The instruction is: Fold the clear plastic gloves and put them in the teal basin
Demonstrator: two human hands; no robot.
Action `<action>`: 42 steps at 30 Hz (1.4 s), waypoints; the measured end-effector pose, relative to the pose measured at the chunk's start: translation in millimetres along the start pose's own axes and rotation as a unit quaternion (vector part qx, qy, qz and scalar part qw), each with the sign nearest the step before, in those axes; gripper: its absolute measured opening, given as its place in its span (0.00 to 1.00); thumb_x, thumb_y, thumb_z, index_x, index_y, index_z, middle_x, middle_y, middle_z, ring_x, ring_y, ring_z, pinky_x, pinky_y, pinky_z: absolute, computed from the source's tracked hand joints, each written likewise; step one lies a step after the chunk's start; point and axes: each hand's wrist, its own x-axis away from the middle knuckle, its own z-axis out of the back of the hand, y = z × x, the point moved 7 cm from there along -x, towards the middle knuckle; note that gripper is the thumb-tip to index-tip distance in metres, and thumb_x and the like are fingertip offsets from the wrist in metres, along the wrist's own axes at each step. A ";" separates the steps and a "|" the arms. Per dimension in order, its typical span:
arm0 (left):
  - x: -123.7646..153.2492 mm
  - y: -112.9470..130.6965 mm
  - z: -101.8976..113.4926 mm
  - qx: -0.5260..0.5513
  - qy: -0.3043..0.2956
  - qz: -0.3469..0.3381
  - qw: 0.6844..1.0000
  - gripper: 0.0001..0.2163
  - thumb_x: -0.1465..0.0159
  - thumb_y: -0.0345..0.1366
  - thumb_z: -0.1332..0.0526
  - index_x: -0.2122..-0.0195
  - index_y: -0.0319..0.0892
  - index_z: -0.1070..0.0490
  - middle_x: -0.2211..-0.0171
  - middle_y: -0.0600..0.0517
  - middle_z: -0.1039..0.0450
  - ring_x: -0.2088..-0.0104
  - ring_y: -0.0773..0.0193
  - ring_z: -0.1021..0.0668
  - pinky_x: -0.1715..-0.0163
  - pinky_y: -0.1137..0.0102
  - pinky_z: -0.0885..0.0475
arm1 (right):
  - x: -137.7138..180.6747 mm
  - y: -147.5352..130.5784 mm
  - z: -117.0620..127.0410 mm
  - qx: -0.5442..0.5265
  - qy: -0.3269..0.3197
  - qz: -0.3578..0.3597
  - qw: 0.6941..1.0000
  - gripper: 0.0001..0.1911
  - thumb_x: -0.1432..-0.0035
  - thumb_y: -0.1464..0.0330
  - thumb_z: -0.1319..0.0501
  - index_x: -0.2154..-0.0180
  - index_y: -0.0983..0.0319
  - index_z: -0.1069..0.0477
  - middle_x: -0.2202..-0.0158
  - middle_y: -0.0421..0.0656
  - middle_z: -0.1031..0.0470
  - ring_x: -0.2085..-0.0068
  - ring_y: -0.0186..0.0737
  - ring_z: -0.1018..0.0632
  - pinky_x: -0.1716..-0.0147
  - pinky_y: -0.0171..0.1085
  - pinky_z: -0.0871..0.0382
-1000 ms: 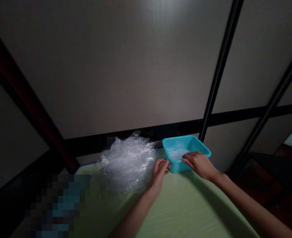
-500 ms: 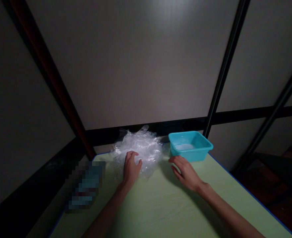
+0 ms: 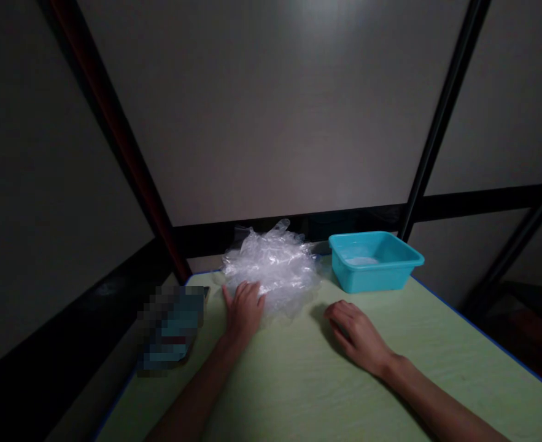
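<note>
A heap of crinkled clear plastic gloves [image 3: 275, 264] lies at the far side of the table, with finger-like tips sticking out at its top. My left hand [image 3: 243, 310] rests at the heap's near left edge, fingers spread and touching the plastic. Nothing is gripped in it. My right hand [image 3: 358, 337] is low over the table, or on it, in front of a turquoise plastic tub [image 3: 374, 277]. Its fingers are loosely bent with the thumb apart, and I see nothing held. Inside the tub, something whitish shows on the bottom.
The pale green table [image 3: 293, 380] has a blue edge. A pixelated bluish item [image 3: 174, 331] lies at its left side. Behind the table stand large grey panels [image 3: 275, 123] with dark strips. A dark piece of furniture [image 3: 519, 307] is at the far right.
The view has shifted, so the heap and tub appear further right and higher. My left hand has flattened, its fingers spreading at the heap's edge. My right hand has drawn back from the tub.
</note>
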 end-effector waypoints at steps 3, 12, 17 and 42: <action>-0.3 1.6 7.7 0.000 0.019 -0.013 1.000 0.08 0.43 0.30 0.45 0.68 0.43 0.26 0.63 0.48 0.25 0.55 0.52 0.29 0.46 0.47 0.61 | 1.5 -3.0 -1.4 -0.006 -0.007 0.003 1.000 0.08 0.48 0.78 0.51 0.67 0.64 0.37 0.68 0.47 0.32 0.64 0.43 0.33 0.63 0.43 0.37; -6.9 9.2 26.4 0.067 0.087 -0.040 0.993 0.07 0.44 0.30 0.45 0.75 0.43 0.30 0.69 0.50 0.27 0.65 0.57 0.27 0.53 0.59 0.39 | 2.1 -3.8 -1.1 -0.020 -0.004 0.001 1.000 0.08 0.48 0.78 0.52 0.68 0.62 0.37 0.69 0.46 0.33 0.65 0.43 0.32 0.65 0.42 0.35; -17.8 24.7 56.3 0.128 0.112 -0.046 0.984 0.06 0.42 0.33 0.47 0.75 0.42 0.33 0.71 0.50 0.29 0.68 0.60 0.26 0.65 0.68 0.33 | 1.1 -0.8 4.0 -0.032 0.012 -0.016 0.999 0.08 0.48 0.77 0.52 0.68 0.62 0.38 0.70 0.45 0.33 0.66 0.42 0.32 0.66 0.41 0.34; -5.5 98.6 125.2 0.587 -0.178 0.024 0.790 0.13 0.46 0.44 0.43 0.75 0.44 0.46 0.70 0.52 0.24 0.86 0.64 0.24 0.90 0.75 0.35 | -2.1 1.1 21.6 -0.420 -0.060 -0.028 0.905 0.43 0.55 0.64 0.34 0.42 0.58 0.56 0.55 0.46 0.32 0.47 0.42 0.35 0.44 0.50 0.52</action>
